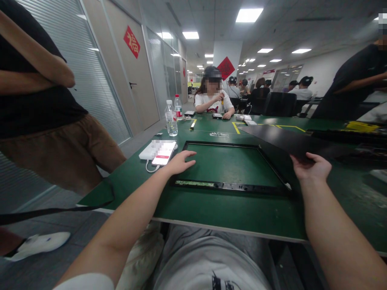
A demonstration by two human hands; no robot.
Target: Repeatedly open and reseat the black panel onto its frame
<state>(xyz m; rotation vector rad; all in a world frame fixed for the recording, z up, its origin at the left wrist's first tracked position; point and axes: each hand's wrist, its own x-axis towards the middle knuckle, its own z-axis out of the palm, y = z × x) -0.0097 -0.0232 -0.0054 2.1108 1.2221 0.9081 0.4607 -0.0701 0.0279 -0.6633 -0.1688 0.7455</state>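
Note:
A black rectangular frame [242, 187] lies flat on the green table [223, 207], with a green strip along the left part of its near side. Over the frame's left edge is my left hand [182, 162], its fingers apart and nothing held; whether it touches the frame I cannot tell. To the right of the frame, my right hand [313, 168] grips the near edge of a thin dark panel [281, 139], thumb on top. The panel is tilted and raised above the table, beyond the frame's right side.
At the left are a phone [163, 155] on a white box and two bottles [171, 121]. A person [213, 96] sits across the table. One person stands at the left, another at the right. Dark parts and a yellow item [361, 127] lie far right.

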